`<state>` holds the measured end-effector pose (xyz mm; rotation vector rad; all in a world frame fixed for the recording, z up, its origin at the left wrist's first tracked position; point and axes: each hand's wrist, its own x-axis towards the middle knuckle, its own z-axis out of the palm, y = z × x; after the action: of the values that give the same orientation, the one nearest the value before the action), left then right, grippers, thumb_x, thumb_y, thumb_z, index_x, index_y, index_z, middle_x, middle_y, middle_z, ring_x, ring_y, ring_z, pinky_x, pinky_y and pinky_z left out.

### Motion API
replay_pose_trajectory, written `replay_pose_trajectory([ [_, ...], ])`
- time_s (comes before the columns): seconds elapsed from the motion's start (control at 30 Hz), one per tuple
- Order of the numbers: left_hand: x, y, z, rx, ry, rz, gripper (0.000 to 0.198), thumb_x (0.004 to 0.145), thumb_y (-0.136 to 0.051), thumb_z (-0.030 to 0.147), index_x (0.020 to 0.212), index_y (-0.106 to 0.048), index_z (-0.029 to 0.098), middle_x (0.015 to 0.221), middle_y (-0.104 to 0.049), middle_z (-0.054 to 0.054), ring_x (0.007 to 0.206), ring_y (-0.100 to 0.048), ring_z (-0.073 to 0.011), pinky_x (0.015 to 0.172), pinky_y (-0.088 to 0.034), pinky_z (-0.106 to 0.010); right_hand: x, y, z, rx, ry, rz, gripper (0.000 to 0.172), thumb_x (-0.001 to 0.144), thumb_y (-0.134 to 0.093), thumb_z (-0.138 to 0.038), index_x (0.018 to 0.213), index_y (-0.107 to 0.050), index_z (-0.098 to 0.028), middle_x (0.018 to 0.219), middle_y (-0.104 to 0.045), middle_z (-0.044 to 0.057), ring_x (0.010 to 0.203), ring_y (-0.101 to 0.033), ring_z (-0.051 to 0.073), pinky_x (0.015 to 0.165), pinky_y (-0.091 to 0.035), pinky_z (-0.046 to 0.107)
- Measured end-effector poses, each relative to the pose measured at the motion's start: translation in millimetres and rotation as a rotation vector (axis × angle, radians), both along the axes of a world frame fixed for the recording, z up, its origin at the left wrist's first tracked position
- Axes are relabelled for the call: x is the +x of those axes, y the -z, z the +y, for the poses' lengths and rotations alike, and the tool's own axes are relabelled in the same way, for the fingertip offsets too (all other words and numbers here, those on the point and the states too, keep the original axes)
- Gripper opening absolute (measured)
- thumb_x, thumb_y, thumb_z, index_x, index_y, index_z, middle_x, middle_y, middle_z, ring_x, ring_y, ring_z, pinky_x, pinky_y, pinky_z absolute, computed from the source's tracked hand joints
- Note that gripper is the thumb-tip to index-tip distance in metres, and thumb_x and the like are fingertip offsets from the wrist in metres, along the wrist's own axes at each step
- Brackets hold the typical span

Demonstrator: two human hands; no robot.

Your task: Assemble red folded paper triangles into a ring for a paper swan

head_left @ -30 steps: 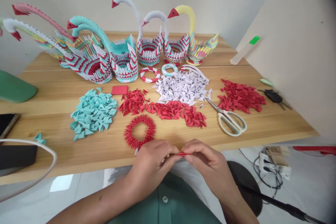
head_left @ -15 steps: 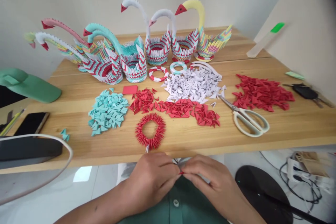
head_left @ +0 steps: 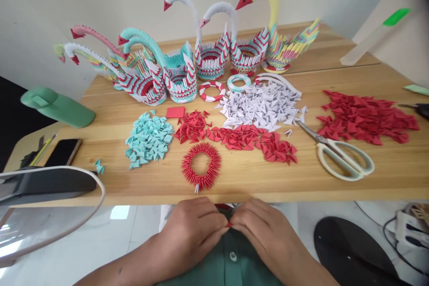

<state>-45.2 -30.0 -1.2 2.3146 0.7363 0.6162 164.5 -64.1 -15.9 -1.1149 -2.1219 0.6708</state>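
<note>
Below the table's front edge, my left hand and my right hand meet with their fingertips pinched on a small red paper piece; most of it is hidden by the fingers. Just beyond my left hand lies a spiky red paper ring with one white piece at its near side. Behind the ring are loose folded red pieces. Turquoise pieces form a pile to the left, white pieces one farther back, and a larger red pile is at the right.
Several paper swans stand along the back. Scissors lie at the right. A green bottle, a phone and a pale cable are at the left. Two smaller rings, one red and white, sit mid-table.
The view has shifted, so the table's things appear farther right, except near the far left edge where more shows. My hands have drawn closer round the red piece, the right fingers more closed.
</note>
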Motion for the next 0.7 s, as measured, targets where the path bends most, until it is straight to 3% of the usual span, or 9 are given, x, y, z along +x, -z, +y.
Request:
replay_pose_trajectory([
  [0.13,-2,0.6,0,-0.042,0.018,0.005,0.028,0.1,-0.044,0.013,0.074,-0.054,0.016,0.07,-0.059,-0.003,0.065,-0.051,-0.0135,0.059,-0.036,-0.026,-2,-2.5,3,-0.042,-0.023,0.038,0.024,0.103,-0.046,-0.017,0.084,-0.061,-0.019,0.077,-0.063,0.001,0.073,-0.058,0.014,0.066,-0.045,0.026],
  [0.27,-2,-3.1,7,0.015,0.052,0.015,0.035,0.1,-0.04,0.01,0.067,-0.05,0.016,0.064,-0.053,-0.001,0.06,-0.046,-0.0125,0.055,-0.034,-0.027,-3,-3.3,7,0.018,-0.033,-0.042,0.026,0.102,-0.045,-0.016,0.084,-0.063,-0.019,0.078,-0.062,0.002,0.073,-0.056,0.016,0.066,-0.042,0.029],
  [0.5,-16,-14.1,43,0.208,-0.177,0.015,0.013,0.098,-0.052,0.01,0.094,-0.065,0.014,0.085,-0.069,-0.006,0.076,-0.055,-0.0167,0.069,-0.043,-0.03,-6,5.8,24,0.099,0.179,-0.077,0.012,0.098,-0.056,-0.016,0.088,-0.063,-0.018,0.077,-0.063,0.001,0.073,-0.053,0.016,0.07,-0.038,0.031],
  [0.7,-12,-6.2,67,0.279,-0.171,0.159,0.026,0.101,-0.044,0.015,0.086,-0.066,0.015,0.075,-0.066,-0.005,0.075,-0.057,-0.018,0.071,-0.042,-0.033,-14,18.0,36,0.117,0.268,-0.115,0.015,0.097,-0.059,-0.019,0.084,-0.066,-0.018,0.073,-0.062,0.002,0.071,-0.053,0.017,0.068,-0.033,0.032],
])
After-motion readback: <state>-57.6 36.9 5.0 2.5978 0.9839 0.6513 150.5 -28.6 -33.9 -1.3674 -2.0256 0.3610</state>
